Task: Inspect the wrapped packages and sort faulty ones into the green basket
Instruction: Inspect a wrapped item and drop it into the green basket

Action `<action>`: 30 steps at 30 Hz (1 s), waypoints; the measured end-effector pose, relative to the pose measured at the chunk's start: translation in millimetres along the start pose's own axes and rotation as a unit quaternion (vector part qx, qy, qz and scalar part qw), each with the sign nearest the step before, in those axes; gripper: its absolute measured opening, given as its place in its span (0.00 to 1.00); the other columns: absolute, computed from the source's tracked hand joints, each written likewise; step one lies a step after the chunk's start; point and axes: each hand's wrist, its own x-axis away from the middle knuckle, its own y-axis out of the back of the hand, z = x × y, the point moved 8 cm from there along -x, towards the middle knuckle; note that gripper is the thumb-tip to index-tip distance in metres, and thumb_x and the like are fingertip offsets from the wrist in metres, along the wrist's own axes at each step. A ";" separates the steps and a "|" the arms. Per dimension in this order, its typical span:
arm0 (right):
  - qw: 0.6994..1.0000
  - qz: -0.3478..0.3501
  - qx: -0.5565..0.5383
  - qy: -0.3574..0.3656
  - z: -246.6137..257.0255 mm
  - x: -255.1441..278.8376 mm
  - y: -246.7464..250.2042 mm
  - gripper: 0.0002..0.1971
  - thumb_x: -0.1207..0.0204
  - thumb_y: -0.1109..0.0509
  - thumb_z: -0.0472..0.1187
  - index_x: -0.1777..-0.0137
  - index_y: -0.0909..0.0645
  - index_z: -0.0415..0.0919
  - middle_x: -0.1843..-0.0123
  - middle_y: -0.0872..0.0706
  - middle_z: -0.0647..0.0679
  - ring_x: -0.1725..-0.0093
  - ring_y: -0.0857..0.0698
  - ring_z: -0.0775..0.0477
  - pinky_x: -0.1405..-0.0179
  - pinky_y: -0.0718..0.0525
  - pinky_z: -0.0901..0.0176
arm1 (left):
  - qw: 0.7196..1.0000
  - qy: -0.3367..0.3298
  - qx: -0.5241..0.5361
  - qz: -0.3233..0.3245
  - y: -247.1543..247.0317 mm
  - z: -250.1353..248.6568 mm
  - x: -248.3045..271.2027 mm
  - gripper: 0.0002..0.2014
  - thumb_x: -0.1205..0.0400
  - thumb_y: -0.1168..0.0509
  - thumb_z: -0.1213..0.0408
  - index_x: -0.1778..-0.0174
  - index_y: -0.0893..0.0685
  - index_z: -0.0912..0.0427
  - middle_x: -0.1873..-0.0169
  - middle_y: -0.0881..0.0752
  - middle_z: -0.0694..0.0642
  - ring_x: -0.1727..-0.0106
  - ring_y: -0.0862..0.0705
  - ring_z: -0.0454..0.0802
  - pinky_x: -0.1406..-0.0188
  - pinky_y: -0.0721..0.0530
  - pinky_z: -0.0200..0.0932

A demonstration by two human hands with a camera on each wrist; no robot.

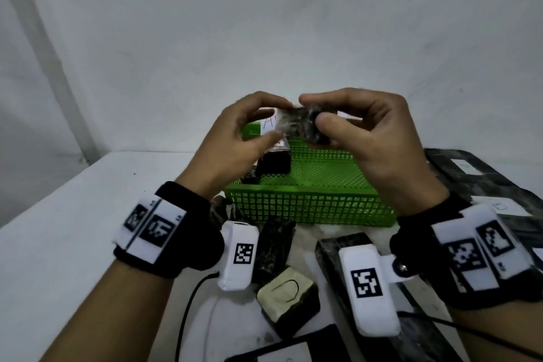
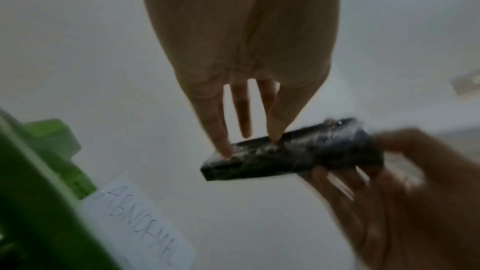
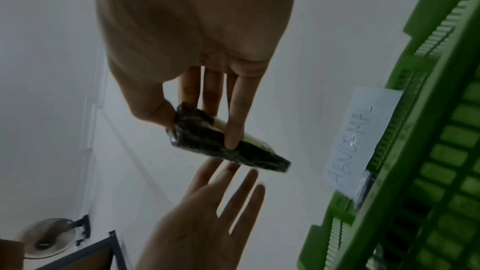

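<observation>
A small dark package [image 1: 296,126] wrapped in clear film is held up above the green basket [image 1: 308,209]. My right hand [image 1: 313,110] pinches one end of it between thumb and fingers; the right wrist view shows this grip, and a cream strip along one edge of the package [image 3: 259,159]. My left hand [image 1: 279,119] is at the other end. In the left wrist view its fingers [image 2: 223,130] are straight and only their tips touch the package [image 2: 285,159]. A white paper label [image 2: 135,219] reading ABNORMAL hangs on the basket's far wall.
Dark packages [image 1: 274,163] lie in the basket's left part. On the white table [image 1: 73,214] in front of it lie several more wrapped packages [image 1: 274,247], one with a cream face [image 1: 289,297]. A black tray [image 1: 484,179] is at the right, cables [image 1: 188,311] near me.
</observation>
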 end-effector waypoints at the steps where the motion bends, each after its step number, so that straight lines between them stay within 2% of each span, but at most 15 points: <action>1: 1.000 0.008 0.012 0.005 -0.4 -0.3 2.4 0.10 0.22 0.27 0.27 0.46 0.10 0.41 0.42 0.07 0.46 0.46 0.07 0.48 0.50 0.09 0.55 | 0.999 0.031 0.040 0.004 3.3 2.8 0.4 0.11 0.18 0.32 0.70 0.43 0.13 0.51 0.33 0.17 0.47 0.32 0.16 0.45 0.41 0.12 0.51; 3: 0.999 0.017 0.031 0.009 -3.6 -0.3 6.0 0.10 0.24 0.26 0.30 0.46 0.13 0.43 0.37 0.09 0.49 0.41 0.08 0.50 0.45 0.10 0.54 | 0.981 0.106 0.156 0.034 -0.4 7.4 3.0 0.09 0.16 0.34 0.60 0.43 0.12 0.54 0.31 0.18 0.56 0.38 0.13 0.54 0.44 0.11 0.51; 5: 0.999 0.036 0.032 0.002 -8.6 -0.1 3.0 0.09 0.22 0.29 0.34 0.42 0.16 0.41 0.36 0.10 0.49 0.41 0.09 0.51 0.47 0.12 0.58 | 0.965 0.146 0.211 0.057 -11.5 6.7 5.7 0.19 0.17 0.36 0.48 0.38 0.15 0.57 0.35 0.16 0.63 0.48 0.10 0.59 0.49 0.10 0.50; 6: 0.998 0.050 0.022 -0.007 -11.6 0.3 -0.6 0.10 0.19 0.32 0.36 0.40 0.17 0.39 0.37 0.10 0.48 0.41 0.09 0.51 0.47 0.13 0.60 | 0.961 0.156 0.219 0.060 -16.8 5.8 6.5 0.23 0.19 0.37 0.45 0.37 0.17 0.59 0.39 0.14 0.63 0.54 0.10 0.58 0.52 0.09 0.48; 8: 0.997 0.074 -0.015 -0.033 -16.9 1.7 -7.6 0.11 0.13 0.40 0.37 0.36 0.19 0.41 0.38 0.10 0.46 0.39 0.10 0.48 0.45 0.14 0.59 | 0.961 0.166 0.219 0.047 -23.7 5.8 6.7 0.20 0.20 0.34 0.50 0.39 0.20 0.62 0.47 0.11 0.59 0.64 0.11 0.51 0.58 0.08 0.46; 10: 0.996 0.074 -0.023 -0.047 -18.5 1.6 -8.1 0.13 0.09 0.45 0.35 0.33 0.21 0.43 0.38 0.09 0.45 0.39 0.09 0.45 0.41 0.14 0.58 | 0.964 0.168 0.205 0.025 -24.7 9.2 6.7 0.13 0.18 0.30 0.62 0.42 0.22 0.63 0.53 0.11 0.57 0.68 0.12 0.48 0.61 0.09 0.44; 11: 0.997 0.059 -0.013 -0.050 -18.4 0.6 -5.3 0.13 0.09 0.44 0.36 0.31 0.22 0.44 0.38 0.09 0.46 0.39 0.09 0.45 0.40 0.14 0.57 | 0.966 0.165 0.198 0.022 -24.9 11.1 6.9 0.13 0.19 0.30 0.66 0.41 0.22 0.63 0.54 0.11 0.57 0.65 0.12 0.49 0.61 0.09 0.45; 13: 0.998 0.001 0.024 -0.064 -22.8 -2.0 7.2 0.16 0.15 0.35 0.46 0.28 0.24 0.50 0.34 0.12 0.51 0.36 0.11 0.49 0.37 0.14 0.52 | 0.973 0.152 0.172 0.037 -25.9 12.7 7.9 0.15 0.21 0.27 0.68 0.41 0.22 0.64 0.49 0.11 0.61 0.57 0.12 0.57 0.60 0.10 0.46; 16: 0.989 -0.052 0.049 -0.129 -39.3 -2.6 22.9 0.36 0.32 0.24 0.62 0.24 0.27 0.56 0.31 0.14 0.54 0.34 0.13 0.52 0.34 0.15 0.44 | 0.981 0.124 0.107 0.105 -35.5 7.4 11.1 0.16 0.23 0.25 0.69 0.42 0.21 0.62 0.41 0.12 0.57 0.55 0.14 0.60 0.57 0.10 0.50; 17: 0.986 -0.048 0.049 -0.155 -45.9 -1.1 23.5 0.39 0.34 0.21 0.62 0.23 0.26 0.53 0.33 0.12 0.53 0.36 0.11 0.51 0.34 0.14 0.41 | 0.980 0.119 0.090 0.130 -40.3 6.9 13.1 0.17 0.24 0.24 0.70 0.42 0.21 0.60 0.42 0.12 0.53 0.57 0.15 0.57 0.57 0.11 0.49; 19: 0.981 -0.036 0.041 -0.186 -53.3 0.5 21.3 0.33 0.30 0.18 0.51 0.26 0.23 0.45 0.42 0.07 0.49 0.43 0.08 0.49 0.37 0.12 0.37 | 0.977 0.118 0.078 0.159 -46.2 7.1 15.6 0.17 0.25 0.24 0.71 0.45 0.21 0.57 0.46 0.14 0.46 0.61 0.18 0.50 0.59 0.13 0.44; 21: 0.981 -0.050 0.021 -0.185 -53.0 1.2 21.8 0.26 0.28 0.18 0.39 0.31 0.20 0.38 0.49 0.06 0.47 0.50 0.06 0.48 0.45 0.09 0.43 | 0.977 0.118 0.073 0.165 -48.7 9.4 15.6 0.17 0.24 0.24 0.73 0.45 0.21 0.56 0.46 0.15 0.50 0.61 0.18 0.48 0.60 0.13 0.42; 23: 0.984 -0.074 0.018 -0.163 -48.8 0.0 25.9 0.24 0.30 0.17 0.34 0.34 0.19 0.37 0.52 0.07 0.45 0.55 0.06 0.48 0.54 0.10 0.52 | 0.978 0.115 0.070 0.160 -48.0 11.3 14.6 0.16 0.23 0.25 0.73 0.46 0.21 0.55 0.44 0.17 0.55 0.59 0.18 0.48 0.59 0.14 0.43; 26: 0.986 -0.097 0.040 -0.126 -38.5 -1.2 29.3 0.23 0.33 0.15 0.32 0.39 0.18 0.41 0.55 0.07 0.45 0.58 0.07 0.46 0.59 0.09 0.52 | 0.980 0.117 0.063 0.148 -47.3 12.6 13.6 0.14 0.23 0.24 0.67 0.48 0.22 0.53 0.44 0.17 0.53 0.56 0.16 0.49 0.56 0.13 0.44; 30: 0.987 -0.085 0.085 -0.106 -31.7 0.3 27.5 0.24 0.36 0.12 0.41 0.41 0.17 0.46 0.55 0.06 0.49 0.58 0.06 0.46 0.55 0.09 0.47 | 0.986 0.105 0.038 0.123 -44.8 12.2 12.6 0.19 0.25 0.22 0.65 0.44 0.22 0.52 0.45 0.15 0.50 0.59 0.14 0.45 0.54 0.13 0.45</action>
